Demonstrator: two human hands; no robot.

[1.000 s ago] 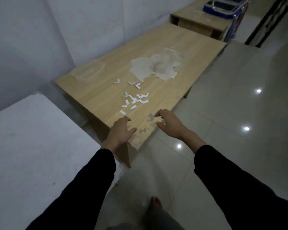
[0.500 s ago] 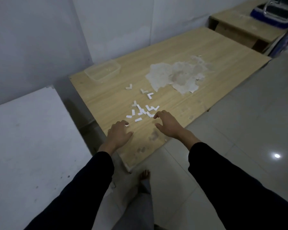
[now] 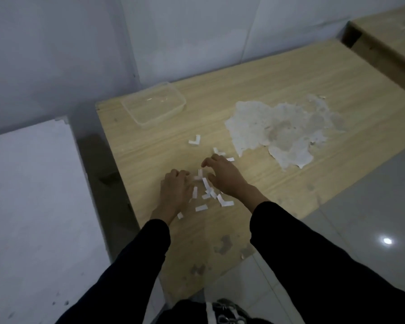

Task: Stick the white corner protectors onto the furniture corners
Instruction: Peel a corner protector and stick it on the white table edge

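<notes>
Wooden table [image 3: 290, 90] whose visible corners appear bare, so the task seems barely begun, with the white corner protectors [image 3: 225, 203] lying loose on its top; the right hand [image 3: 222, 175] arches unclenched over them, holding nothing visible, while the left hand [image 3: 175, 190] touches one piece with curled fingers, a grasp not discernible.

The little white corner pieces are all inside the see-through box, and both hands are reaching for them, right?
No. The head view shows the white corner pieces lying loose on the wooden table, outside the see-through box. The left hand and right hand are reaching for them.
</notes>
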